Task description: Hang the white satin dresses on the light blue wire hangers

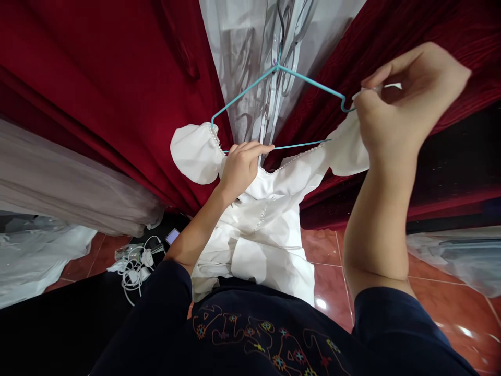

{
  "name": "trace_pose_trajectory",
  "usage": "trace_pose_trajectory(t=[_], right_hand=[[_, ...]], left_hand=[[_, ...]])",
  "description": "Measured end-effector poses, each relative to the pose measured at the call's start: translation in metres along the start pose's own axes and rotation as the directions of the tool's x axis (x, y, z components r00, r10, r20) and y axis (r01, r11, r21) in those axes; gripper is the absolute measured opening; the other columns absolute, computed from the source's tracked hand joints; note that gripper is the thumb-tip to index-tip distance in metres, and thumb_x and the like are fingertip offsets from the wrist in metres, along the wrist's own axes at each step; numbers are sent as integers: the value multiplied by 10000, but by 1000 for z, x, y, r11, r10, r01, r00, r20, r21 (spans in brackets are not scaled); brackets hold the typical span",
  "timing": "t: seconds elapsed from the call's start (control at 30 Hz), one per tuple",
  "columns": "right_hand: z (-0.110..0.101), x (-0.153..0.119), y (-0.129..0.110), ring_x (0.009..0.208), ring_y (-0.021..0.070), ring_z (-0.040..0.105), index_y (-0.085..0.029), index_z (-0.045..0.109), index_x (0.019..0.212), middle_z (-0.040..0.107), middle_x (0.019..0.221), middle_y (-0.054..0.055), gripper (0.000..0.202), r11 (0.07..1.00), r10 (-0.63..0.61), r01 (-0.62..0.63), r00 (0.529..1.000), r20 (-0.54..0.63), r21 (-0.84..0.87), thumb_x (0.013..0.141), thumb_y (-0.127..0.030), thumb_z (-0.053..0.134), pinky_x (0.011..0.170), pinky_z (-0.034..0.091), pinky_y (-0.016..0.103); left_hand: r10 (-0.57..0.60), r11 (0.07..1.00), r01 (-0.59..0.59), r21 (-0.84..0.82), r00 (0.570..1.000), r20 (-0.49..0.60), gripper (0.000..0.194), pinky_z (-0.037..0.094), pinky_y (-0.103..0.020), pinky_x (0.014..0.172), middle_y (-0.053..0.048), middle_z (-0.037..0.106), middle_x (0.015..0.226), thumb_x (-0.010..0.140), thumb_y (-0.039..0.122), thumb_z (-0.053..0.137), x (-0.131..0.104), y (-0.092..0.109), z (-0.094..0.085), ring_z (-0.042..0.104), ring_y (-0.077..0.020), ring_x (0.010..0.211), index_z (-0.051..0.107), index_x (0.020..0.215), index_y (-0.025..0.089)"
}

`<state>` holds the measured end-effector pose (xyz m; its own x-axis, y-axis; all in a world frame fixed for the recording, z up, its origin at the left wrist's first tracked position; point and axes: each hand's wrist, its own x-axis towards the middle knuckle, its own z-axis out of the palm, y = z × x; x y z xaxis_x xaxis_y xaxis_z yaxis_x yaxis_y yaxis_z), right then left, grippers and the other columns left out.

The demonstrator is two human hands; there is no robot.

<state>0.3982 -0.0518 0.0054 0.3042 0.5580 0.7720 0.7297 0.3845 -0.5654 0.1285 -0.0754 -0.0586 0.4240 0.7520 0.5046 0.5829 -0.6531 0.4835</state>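
Red curtains point(117, 78) back a white dress point(270, 256), lower end hidden; right grip point(409, 112) pinches its sleeve point(348, 143); left grip point(243, 166), thumb hidden, I cannot tell.

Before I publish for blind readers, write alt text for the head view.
A white dress with puffed sleeves and beaded neckline hangs on a turquoise hanger. A person's right hand pinches fabric at the hanger's right end; the left hand lies over its lower bar. Red curtains flank it.

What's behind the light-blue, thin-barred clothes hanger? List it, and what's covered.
Behind the hanger: dark-red fabric curtains, pale drapery and white upright bars. The white puff-sleeved dress and left hand block part of the view; what lies beyond the curtains is hidden.
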Motion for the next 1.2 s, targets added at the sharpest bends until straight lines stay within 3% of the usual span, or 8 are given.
trace_pose_trajectory(t=[0.13, 0.3, 0.37, 0.5, 0.67, 0.8, 1.03, 1.2], right_hand=[[19, 3, -3, 890, 151, 678, -146, 665, 923, 688, 967, 60, 218, 990, -46, 43, 999, 15, 132, 795, 31, 650, 787, 552, 301], [21, -44, -29, 1010, 192, 702, -211, 702, 1003, 669, 972, 47, 149, 866, -319, 426, 874, -367, 262, 1069, -269, 581, 972, 576, 424], [25, -72, -38, 1020, 216, 717, -263, 712, 1080, 729, 1016, 44, 163, 882, -359, 379, 925, -122, 282, 1078, -259, 549, 964, 566, 443], [48, -119, -31, 1032, 275, 702, -282, 672, 1328, 778, 1122, 72, 302, 928, -373, 348, 848, 377, 135, 1067, -380, 556, 960, 523, 490], [70, -132, -21, 959, 258, 666, -266, 682, 1344, 785, 1094, 82, 346, 965, -256, 261, 926, 277, 22, 1069, -373, 501, 1001, 457, 489], [75, -132, -26, 966, 257, 675, -272, 733, 1201, 799, 1079, 66, 297, 966, -260, 249, 926, 273, 75, 1054, -285, 476, 1003, 438, 489], [64, -126, -21, 972, 257, 655, -299, 761, 1195, 794, 1116, 49, 288, 961, -276, 269, 909, 312, 65, 1017, -259, 539, 1005, 427, 488], [57, -121, -19, 1070, 273, 667, -274, 735, 1291, 779, 1186, 68, 369, 940, -340, 323, 867, 365, 108, 984, -203, 542, 1012, 443, 478]], left_hand=[[14, 1000, -14, 12, 1000, 0, 480, 437, -370, 971, -28, 818, 1174, 1062, 33, 398, -3, -5, -6, 724, -209, 1073, 794, 1238, 240], [4, 999, -4, 38, 1000, 13, 484, 453, -396, 1015, -38, 817, 1194, 1078, 72, 380, -7, -8, -15, 716, -219, 1075, 791, 1252, 257], [6, 999, -8, 53, 1000, 26, 484, 461, -408, 1053, -48, 811, 1245, 1086, 89, 377, -8, -10, -14, 717, -225, 1122, 783, 1285, 259], [44, 998, -46, 45, 998, 48, 444, 492, -421, 1113, -61, 802, 1314, 1102, 127, 398, -8, -15, -8, 720, -228, 1228, 782, 1297, 238], [-30, 998, 18, -56, 972, -231, 401, 462, -513, 1270, -62, 730, 1455, 1142, 249, 403, -13, -16, -11, 626, -248, 1444, 762, 1318, 283], [-223, 972, 228, -58, 818, -531, 396, 315, -640, 1365, -102, 541, 1650, 1081, 371, 603, -15, -32, -27, 284, -360, 1694, 656, 1466, 296], [-131, 991, 106, -77, 831, -540, 277, 576, -475, 1177, -8, 799, 1231, 1135, 367, 519, -2, -98, -68, 733, -211, 1237, 755, 1200, 237], [-250, 968, 182, -171, 721, -646, 209, 628, -390, 1086, -59, 823, 1116, 1023, 263, 611, -7, -133, -111, 789, -241, 1131, 784, 1115, 191]])
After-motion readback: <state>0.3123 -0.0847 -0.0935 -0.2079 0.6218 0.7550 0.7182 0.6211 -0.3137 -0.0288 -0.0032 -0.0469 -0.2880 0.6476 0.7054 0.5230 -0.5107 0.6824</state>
